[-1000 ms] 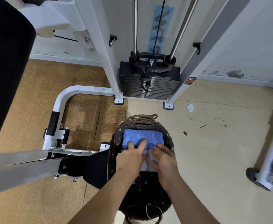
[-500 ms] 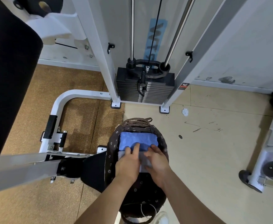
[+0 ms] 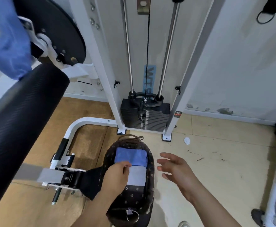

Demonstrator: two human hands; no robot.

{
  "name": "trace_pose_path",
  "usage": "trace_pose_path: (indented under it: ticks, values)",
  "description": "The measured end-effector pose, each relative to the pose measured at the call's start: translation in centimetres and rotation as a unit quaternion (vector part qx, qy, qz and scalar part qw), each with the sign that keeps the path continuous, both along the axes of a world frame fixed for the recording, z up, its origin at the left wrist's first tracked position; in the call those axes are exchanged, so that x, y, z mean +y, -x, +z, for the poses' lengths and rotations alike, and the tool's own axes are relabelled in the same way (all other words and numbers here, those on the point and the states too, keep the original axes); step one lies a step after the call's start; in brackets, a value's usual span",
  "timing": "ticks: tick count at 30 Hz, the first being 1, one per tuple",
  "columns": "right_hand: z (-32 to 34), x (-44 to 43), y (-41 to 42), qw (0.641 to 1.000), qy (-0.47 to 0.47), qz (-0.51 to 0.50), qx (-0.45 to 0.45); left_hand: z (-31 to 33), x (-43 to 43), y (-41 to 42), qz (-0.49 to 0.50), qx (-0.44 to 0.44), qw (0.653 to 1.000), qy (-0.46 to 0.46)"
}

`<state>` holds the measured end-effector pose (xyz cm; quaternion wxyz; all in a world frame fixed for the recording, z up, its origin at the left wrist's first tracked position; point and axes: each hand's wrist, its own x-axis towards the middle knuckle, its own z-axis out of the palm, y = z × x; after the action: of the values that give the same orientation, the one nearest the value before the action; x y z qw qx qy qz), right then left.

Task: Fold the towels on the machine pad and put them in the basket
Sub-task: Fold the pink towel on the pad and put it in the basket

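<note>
Grey towel (image 3: 137,176) lies folded in the basket (image 3: 151,181) against the blue towel (image 3: 130,155) at its far end. Left hand (image 3: 116,176) curls on its corner, probably settling it; pinching, I cannot tell. Right hand (image 3: 174,167) hovers spread outside the right rim.

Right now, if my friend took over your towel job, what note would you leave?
Left hand: over the basket, fingers curled at the grey towel's left edge; can't tell if it grips.
Right hand: open, empty, in the air to the right of the basket.
Things: the folded blue towel and grey towel lie side by side in the basket, blue at the far end. A hanging towel, blue and unfolded, droops at the top end of the pad.
Done: two towels folded and in.
Left: fold the hanging towel and put it in the basket.
</note>
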<state>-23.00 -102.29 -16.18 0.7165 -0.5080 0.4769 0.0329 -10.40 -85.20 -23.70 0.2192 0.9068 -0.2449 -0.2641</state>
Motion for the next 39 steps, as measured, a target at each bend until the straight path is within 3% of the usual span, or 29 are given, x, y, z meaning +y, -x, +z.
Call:
trace_pose_path:
  ticks: [6, 12, 23, 30, 35, 39]
  values:
    - [4.5, -3.6, 5.6, 0.992, 0.064, 0.093, -0.059, 6.5, -2.7, 6.1, 0.042, -0.051, 0.995, 0.081]
    - [9.5, -7.9, 9.5, 0.974, 0.157, 0.1, -0.128, 13.7, -8.0, 10.6, 0.042, -0.109, 0.981, 0.157]
    - [22.0, -16.0, 6.1, 0.885, 0.353, 0.128, -0.275, 27.9, -15.7, 7.6, -0.02, -0.216, 0.938, 0.27]
    - [30.7, -21.0, -1.7, 0.795, 0.493, 0.147, -0.321, 37.5, -22.8, -1.7, -0.027, -0.36, 0.883, 0.3]
    - [37.3, -24.0, -9.6, 0.698, 0.619, 0.162, -0.323, 44.5, -28.0, -10.3, -0.001, -0.454, 0.836, 0.308]
    - [42.2, -26.1, -16.8, 0.604, 0.721, 0.158, -0.302, 48.4, -31.5, -16.1, 0.029, -0.499, 0.821, 0.275]
